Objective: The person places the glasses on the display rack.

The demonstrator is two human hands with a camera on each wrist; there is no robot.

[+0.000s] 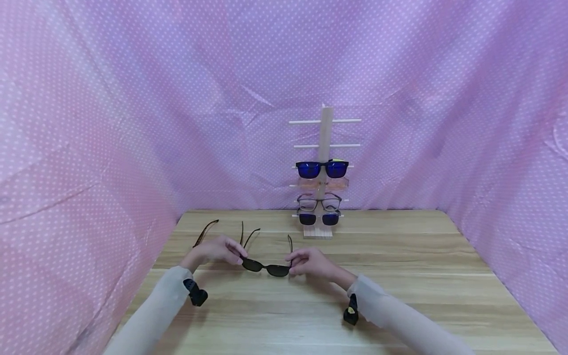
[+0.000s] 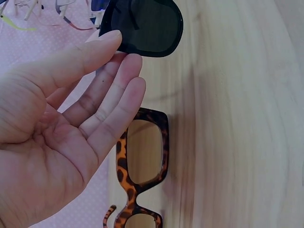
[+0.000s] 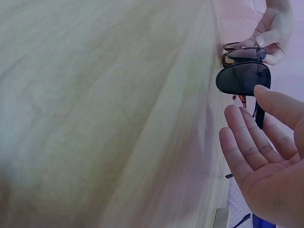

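Observation:
Black sunglasses with dark lenses [image 1: 278,270] are held above the table, lenses toward me and temples unfolded away. At their left end, my left hand [image 1: 222,250] pinches the frame between thumb and fingers. My right hand [image 1: 312,262] pinches the opposite end near the hinge. In the left wrist view, tortoiseshell glasses [image 2: 122,178] lie on the table below the left hand; in the head view that hand hides most of them, leaving a temple [image 1: 205,231] showing. The right wrist view shows the right thumb against the near dark lens [image 3: 242,78].
Behind the hands stands a wooden eyewear rack [image 1: 326,133] with white pegs. Blue-lensed sunglasses [image 1: 309,170], pinkish clear glasses [image 1: 337,184], thin-framed glasses [image 1: 307,203] and dark blue sunglasses [image 1: 307,219] hang on it. Pink dotted cloth [image 1: 248,98] surrounds the wooden table [image 1: 399,286].

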